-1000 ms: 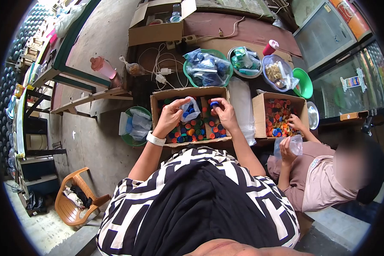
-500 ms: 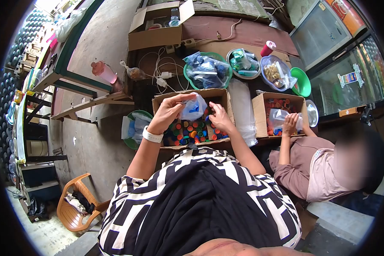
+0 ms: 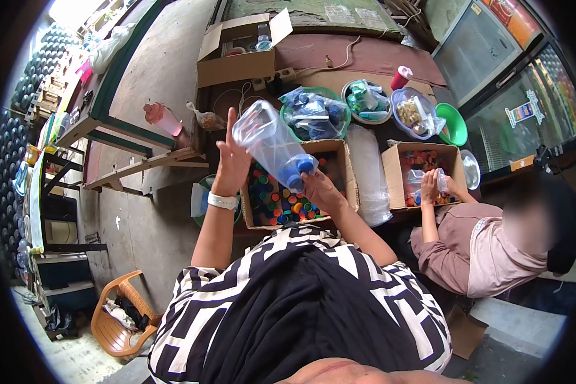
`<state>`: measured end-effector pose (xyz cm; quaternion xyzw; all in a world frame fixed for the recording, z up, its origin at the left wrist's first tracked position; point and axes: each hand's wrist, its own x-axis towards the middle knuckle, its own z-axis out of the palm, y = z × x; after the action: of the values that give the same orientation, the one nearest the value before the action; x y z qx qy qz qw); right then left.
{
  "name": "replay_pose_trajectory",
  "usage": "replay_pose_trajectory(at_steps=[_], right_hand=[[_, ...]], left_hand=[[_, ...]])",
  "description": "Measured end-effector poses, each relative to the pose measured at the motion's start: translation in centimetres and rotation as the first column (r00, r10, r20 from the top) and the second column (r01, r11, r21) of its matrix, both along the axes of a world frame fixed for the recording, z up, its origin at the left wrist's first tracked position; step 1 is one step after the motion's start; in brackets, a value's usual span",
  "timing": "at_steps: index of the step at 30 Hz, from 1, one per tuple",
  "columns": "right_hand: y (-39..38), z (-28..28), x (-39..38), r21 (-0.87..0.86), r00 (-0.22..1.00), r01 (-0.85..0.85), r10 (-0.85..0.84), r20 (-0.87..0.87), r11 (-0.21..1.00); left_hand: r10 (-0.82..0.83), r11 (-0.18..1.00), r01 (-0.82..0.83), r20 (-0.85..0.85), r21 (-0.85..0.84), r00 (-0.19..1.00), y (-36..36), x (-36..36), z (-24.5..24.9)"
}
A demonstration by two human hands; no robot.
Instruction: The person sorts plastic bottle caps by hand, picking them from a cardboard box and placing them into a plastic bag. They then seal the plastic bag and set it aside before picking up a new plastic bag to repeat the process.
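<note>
Nearest, on this side of the cardboard box (image 3: 351, 185) of mixed coloured bottle caps (image 3: 276, 200), the right hand (image 3: 319, 191) is closed around the lower end of a clear plastic bag (image 3: 267, 137), where a few blue caps (image 3: 298, 171) have gathered. The bag slants up over the box's left half to the left hand (image 3: 232, 161), which grips its upper end, index finger sticking straight up. A white wristband (image 3: 223, 201) sits on that wrist. Right of the box, a co-worker's hands (image 3: 431, 185) hold another bag over a second box (image 3: 398, 168) of caps. Beyond the box stands a green bowl (image 3: 347, 114) heaped with filled bags.
</note>
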<state>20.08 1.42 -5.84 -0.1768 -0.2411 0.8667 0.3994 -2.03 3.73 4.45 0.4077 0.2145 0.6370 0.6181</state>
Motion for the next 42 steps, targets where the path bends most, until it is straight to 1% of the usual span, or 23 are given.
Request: replay_pose_trajectory(at_steps=[1,2,3,4,5,6,7,8,11,12,14,15,19,22,24,26,28,32,35,37,38,40,42], right_hand=[[-0.2,0.7,-0.2,-0.03,0.999,0.044,-0.044,0.009,0.999],[-0.4,1.2,-0.4,-0.06,0.996,0.09,-0.089,0.02,0.994],[-0.6,1.4,-0.6,-0.056,0.995,0.097,-0.096,0.019,0.994],[-0.7,1.6,-0.8,-0.02,0.984,0.144,-0.141,0.104,0.989],[-1.0,1.7,-0.9,0.018,0.964,0.188,-0.188,0.187,0.982],[-1.4,1.5,-0.9,0.016,0.962,0.197,-0.196,0.188,0.98],[-1.8,1.3,-0.9,0.044,0.941,0.213,-0.217,0.261,0.976],[-2.1,1.2,-0.9,0.073,0.913,0.225,-0.236,0.334,0.972],[-2.4,0.1,0.3,0.091,0.887,0.234,-0.251,0.388,0.968],[-2.6,0.6,0.7,0.093,0.884,0.239,-0.257,0.39,0.966],[-3.2,1.5,1.4,0.197,0.803,0.321,-0.376,0.463,0.926],[-3.4,1.8,1.7,0.226,0.781,0.336,-0.404,0.477,0.915],[-3.9,3.1,2.4,0.329,0.748,0.296,-0.432,0.503,0.897],[-4.3,3.2,2.7,0.277,0.743,0.254,-0.37,0.558,0.927],[-4.5,2.9,2.9,0.283,0.732,0.259,-0.379,0.566,0.923],[-4.7,2.4,3.1,0.29,0.722,0.26,-0.384,0.575,0.921],[-4.8,2.1,3.3,0.199,0.813,0.278,-0.34,0.473,0.94],[-4.9,1.9,3.9,0.172,0.852,0.282,-0.329,0.407,0.944],[-4.9,2.5,4.2,0.172,0.868,0.258,-0.306,0.39,0.951],[-4.9,2.8,4.3,0.161,0.889,0.212,-0.259,0.379,0.964],[-4.9,3.0,4.2,0.16,0.889,0.209,-0.256,0.38,0.965],[-4.9,3.4,4.0,0.139,0.869,0.19,-0.232,0.436,0.972],[-4.8,3.2,4.0,0.119,0.877,0.186,-0.22,0.428,0.975]], left_hand=[[-0.041,0.999,0.04,-0.155,-0.012,0.987,-0.2,-0.1,-0.6],[-0.138,0.99,0.138,-0.059,-0.01,0.989,0.3,-0.9,-4.4],[-0.175,0.982,0.161,-0.167,-0.095,0.97,-0.6,0.1,-4.4],[-0.218,0.968,0.173,-0.269,-0.182,0.938,-1.6,1.5,-4.3],[-0.281,0.952,0.223,-0.32,-0.208,0.904,-2.1,2.1,-4.9],[-0.344,0.933,0.27,-0.369,-0.238,0.864,-2.6,2.7,-5.1],[-0.361,0.915,0.253,-0.357,-0.316,0.861,-3.0,3.3,-5.2],[-0.368,0.912,0.261,-0.353,-0.316,0.86,-2.9,3.6,-5.5],[-0.36,0.84,0.286,-0.079,-0.461,0.929,-2.4,3.8,-6.5],[-0.366,0.839,0.293,-0.077,-0.46,0.928,-2.2,3.6,-6.7],[-0.394,0.833,0.318,-0.08,-0.453,0.916,-1.9,3.2,-7.0],[-0.44,0.812,0.351,-0.095,-0.466,0.893,-2.1,3.1,-5.7],[-0.509,0.767,0.401,-0.096,-0.501,0.855,-1.8,3.2,-6.9],[-0.524,0.747,0.413,-0.079,-0.521,0.848,-2.2,3.8,-6.4],[-0.482,0.822,0.383,-0.155,-0.422,0.863,-2.7,4.7,-6.3],[-0.484,0.813,0.378,-0.152,-0.443,0.862,-2.6,5.0,-5.8],[-0.517,0.761,0.386,-0.128,-0.521,0.846,-2.4,4.9,-5.6],[-0.552,0.747,0.37,-0.204,-0.553,0.808,-2.6,4.6,-4.5],[-0.491,0.789,0.349,-0.178,-0.505,0.853,-2.8,4.9,-5.0],[-0.494,0.82,0.34,-0.269,-0.461,0.827,-2.9,4.7,-5.1],[-0.492,0.82,0.338,-0.268,-0.462,0.828,-2.9,4.7,-5.0],[-0.488,0.851,0.332,-0.382,-0.406,0.784,-3.0,4.6,-5.0],[-0.463,0.869,0.319,-0.392,-0.379,0.795,-3.1,4.8,-5.2]])
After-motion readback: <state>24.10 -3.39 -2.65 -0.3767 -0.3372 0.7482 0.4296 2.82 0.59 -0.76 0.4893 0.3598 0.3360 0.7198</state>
